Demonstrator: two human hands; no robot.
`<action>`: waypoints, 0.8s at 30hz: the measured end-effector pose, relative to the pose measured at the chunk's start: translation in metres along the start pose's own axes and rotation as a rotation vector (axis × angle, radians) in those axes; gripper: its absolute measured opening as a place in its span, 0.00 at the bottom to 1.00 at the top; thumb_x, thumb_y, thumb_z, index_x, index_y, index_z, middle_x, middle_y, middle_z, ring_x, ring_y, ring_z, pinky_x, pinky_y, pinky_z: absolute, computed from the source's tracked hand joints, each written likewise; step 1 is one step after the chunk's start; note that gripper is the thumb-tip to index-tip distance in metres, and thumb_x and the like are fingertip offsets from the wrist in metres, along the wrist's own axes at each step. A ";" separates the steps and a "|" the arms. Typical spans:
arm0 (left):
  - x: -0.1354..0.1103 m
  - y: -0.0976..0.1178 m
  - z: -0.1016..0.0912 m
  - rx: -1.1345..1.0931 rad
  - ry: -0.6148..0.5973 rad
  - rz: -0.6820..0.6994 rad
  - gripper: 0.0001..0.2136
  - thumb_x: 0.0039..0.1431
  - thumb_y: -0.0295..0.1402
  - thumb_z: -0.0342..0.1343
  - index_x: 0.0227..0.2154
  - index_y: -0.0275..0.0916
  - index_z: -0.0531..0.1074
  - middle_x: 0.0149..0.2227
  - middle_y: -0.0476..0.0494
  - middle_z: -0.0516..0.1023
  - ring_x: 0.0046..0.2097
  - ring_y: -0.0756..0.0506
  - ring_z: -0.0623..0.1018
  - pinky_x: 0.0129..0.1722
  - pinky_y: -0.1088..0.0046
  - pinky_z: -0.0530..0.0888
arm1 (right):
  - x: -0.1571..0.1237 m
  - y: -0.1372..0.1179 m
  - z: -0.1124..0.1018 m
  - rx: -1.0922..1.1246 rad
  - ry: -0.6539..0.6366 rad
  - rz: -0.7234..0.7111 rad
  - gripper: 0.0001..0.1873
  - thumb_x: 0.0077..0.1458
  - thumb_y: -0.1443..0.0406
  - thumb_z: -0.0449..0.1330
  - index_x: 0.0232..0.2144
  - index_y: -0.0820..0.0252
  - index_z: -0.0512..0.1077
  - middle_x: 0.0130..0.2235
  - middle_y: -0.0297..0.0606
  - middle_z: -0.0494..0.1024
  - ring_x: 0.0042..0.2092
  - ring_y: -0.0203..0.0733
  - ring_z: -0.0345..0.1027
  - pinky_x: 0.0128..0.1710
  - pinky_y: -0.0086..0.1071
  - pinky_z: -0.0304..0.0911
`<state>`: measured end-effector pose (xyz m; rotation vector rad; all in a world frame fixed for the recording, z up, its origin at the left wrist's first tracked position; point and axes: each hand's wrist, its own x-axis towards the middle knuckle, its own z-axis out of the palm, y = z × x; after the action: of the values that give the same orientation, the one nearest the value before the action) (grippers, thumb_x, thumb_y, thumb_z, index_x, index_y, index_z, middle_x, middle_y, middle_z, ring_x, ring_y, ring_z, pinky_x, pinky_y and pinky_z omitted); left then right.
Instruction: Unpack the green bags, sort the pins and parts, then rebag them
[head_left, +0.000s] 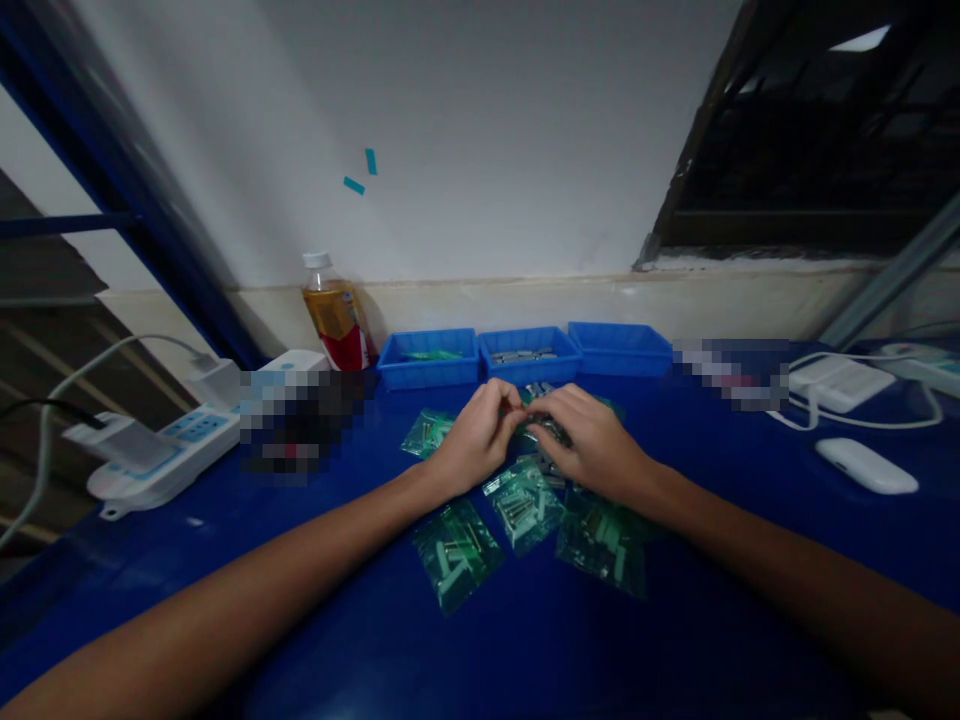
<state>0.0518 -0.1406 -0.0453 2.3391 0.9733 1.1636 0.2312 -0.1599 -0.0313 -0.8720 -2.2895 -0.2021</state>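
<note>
My left hand [480, 435] and my right hand [592, 435] meet above the blue table, fingertips pinched together. Whatever sits between the fingers is too small and dark to make out. Below them lie small clear green-tinted bags: one bag [523, 505] between my wrists with pale plugs and screws in it, another bag [456, 555] nearer to me on the left, and a third bag [604, 540] partly under my right forearm. A further bag [427, 432] shows behind my left hand. Loose grey metal pieces [538, 390] lie behind and beneath my fingers, partly hidden.
Along the wall stand three blue bins: a left bin [427, 375] with green pieces, a middle bin [531, 370] with metal pieces, and a right bin [621, 350]. A drink bottle [337, 315], power strip [180, 450], white adapter [840, 382] and white case [866, 466] flank them.
</note>
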 end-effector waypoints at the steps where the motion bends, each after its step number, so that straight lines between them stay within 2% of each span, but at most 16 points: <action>1: 0.000 0.001 -0.001 -0.002 -0.007 0.001 0.01 0.62 0.28 0.45 0.35 0.39 0.59 0.34 0.46 0.67 0.37 0.47 0.69 0.37 0.71 0.67 | 0.001 -0.001 0.002 0.019 0.022 -0.002 0.05 0.58 0.67 0.53 0.36 0.61 0.69 0.33 0.41 0.75 0.37 0.44 0.65 0.38 0.37 0.61; 5: 0.000 0.003 -0.003 -0.042 -0.020 0.001 0.02 0.62 0.30 0.45 0.37 0.38 0.61 0.34 0.46 0.69 0.36 0.48 0.70 0.36 0.71 0.68 | 0.006 0.001 0.003 0.119 0.097 0.054 0.04 0.56 0.68 0.55 0.33 0.59 0.69 0.32 0.39 0.76 0.35 0.41 0.67 0.35 0.34 0.62; 9: 0.000 0.005 -0.003 -0.070 0.001 0.030 0.07 0.59 0.29 0.51 0.40 0.37 0.63 0.37 0.45 0.71 0.38 0.48 0.71 0.37 0.72 0.69 | 0.008 -0.001 0.003 0.266 0.149 0.238 0.03 0.53 0.68 0.57 0.30 0.58 0.70 0.27 0.33 0.75 0.28 0.36 0.67 0.27 0.29 0.61; 14: 0.001 0.004 -0.002 -0.015 0.031 -0.041 0.04 0.60 0.30 0.50 0.37 0.37 0.67 0.32 0.47 0.73 0.33 0.49 0.72 0.33 0.73 0.67 | 0.008 0.000 0.008 0.383 0.156 0.352 0.03 0.53 0.66 0.58 0.30 0.59 0.71 0.26 0.32 0.75 0.26 0.34 0.67 0.25 0.28 0.60; 16: 0.001 0.003 -0.002 -0.007 0.028 -0.067 0.05 0.62 0.32 0.49 0.36 0.37 0.68 0.31 0.47 0.73 0.33 0.49 0.72 0.33 0.73 0.67 | 0.007 0.000 0.008 0.361 0.169 0.336 0.05 0.52 0.66 0.59 0.34 0.59 0.70 0.29 0.34 0.76 0.28 0.35 0.68 0.27 0.28 0.62; 19: 0.002 0.004 -0.004 0.015 0.031 -0.090 0.08 0.63 0.34 0.48 0.34 0.37 0.69 0.31 0.47 0.74 0.34 0.49 0.72 0.34 0.73 0.67 | 0.005 -0.001 0.007 0.254 0.174 0.201 0.07 0.52 0.67 0.59 0.37 0.59 0.69 0.34 0.37 0.76 0.33 0.38 0.69 0.32 0.31 0.64; 21: 0.002 0.005 -0.004 0.016 0.021 -0.085 0.09 0.64 0.35 0.47 0.33 0.37 0.69 0.31 0.48 0.73 0.33 0.49 0.72 0.34 0.73 0.67 | 0.006 -0.003 0.006 0.181 0.167 0.117 0.05 0.53 0.69 0.57 0.35 0.59 0.69 0.33 0.38 0.75 0.34 0.39 0.68 0.34 0.32 0.63; 24: 0.003 0.004 -0.004 0.047 -0.011 -0.089 0.10 0.65 0.35 0.45 0.34 0.37 0.69 0.31 0.47 0.74 0.34 0.48 0.72 0.36 0.71 0.67 | 0.009 0.000 0.004 0.137 0.175 0.095 0.04 0.53 0.70 0.56 0.34 0.58 0.69 0.31 0.37 0.75 0.34 0.39 0.68 0.33 0.32 0.63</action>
<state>0.0522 -0.1412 -0.0385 2.3106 1.0999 1.1039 0.2238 -0.1538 -0.0289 -0.8554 -2.0691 -0.0746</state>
